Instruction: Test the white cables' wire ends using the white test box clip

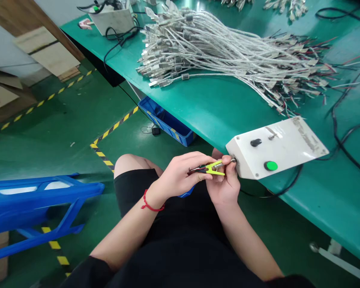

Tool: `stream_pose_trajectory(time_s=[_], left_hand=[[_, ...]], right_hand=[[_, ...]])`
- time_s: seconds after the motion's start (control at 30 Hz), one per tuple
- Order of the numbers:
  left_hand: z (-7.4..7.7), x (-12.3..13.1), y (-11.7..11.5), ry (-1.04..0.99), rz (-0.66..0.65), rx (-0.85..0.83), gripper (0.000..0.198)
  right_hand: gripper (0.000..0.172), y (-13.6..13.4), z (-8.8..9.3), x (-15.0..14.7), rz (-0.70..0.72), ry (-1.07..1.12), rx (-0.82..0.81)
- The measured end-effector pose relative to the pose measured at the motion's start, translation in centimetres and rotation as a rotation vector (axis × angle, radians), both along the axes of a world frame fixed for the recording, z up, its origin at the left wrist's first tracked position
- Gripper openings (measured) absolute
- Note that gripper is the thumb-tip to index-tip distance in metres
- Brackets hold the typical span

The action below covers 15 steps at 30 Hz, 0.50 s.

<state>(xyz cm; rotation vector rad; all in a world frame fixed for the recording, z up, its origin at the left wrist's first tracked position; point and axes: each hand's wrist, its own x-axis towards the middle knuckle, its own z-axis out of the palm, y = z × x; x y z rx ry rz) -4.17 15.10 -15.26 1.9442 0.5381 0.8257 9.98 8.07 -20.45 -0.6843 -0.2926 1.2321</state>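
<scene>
My left hand [180, 172], with a red cord bracelet at the wrist, is closed around a small yellow-green and black forked tool [211, 168]. Its two prongs spread toward my right hand; the exact kind of tool is unclear. My right hand [225, 182] pinches a thin silver metal piece [233, 160] at the near left end of a white control box [283, 146]. That box lies at the table's edge and carries a black knob [256, 142], a small toggle switch [271, 137] and a green button [271, 165]. My fingers partly hide the metal piece.
A large bundle of clear-jacketed cables [216, 48] lies across the green table [180, 102]. Black cords [337, 116] run along the right. A blue bin [168, 122] sits below the table edge; a blue stool [42, 204] is at left. Another box [112, 20] stands at the far corner.
</scene>
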Motion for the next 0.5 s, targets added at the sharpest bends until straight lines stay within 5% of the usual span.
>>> stream_pose_trajectory(time_s=[0.5], left_hand=[[-0.06, -0.23, 0.79, -0.008, -0.068, -0.066, 0.033]], right_hand=[[0.026, 0.01, -0.1, 0.09, 0.01, 0.06, 0.02]])
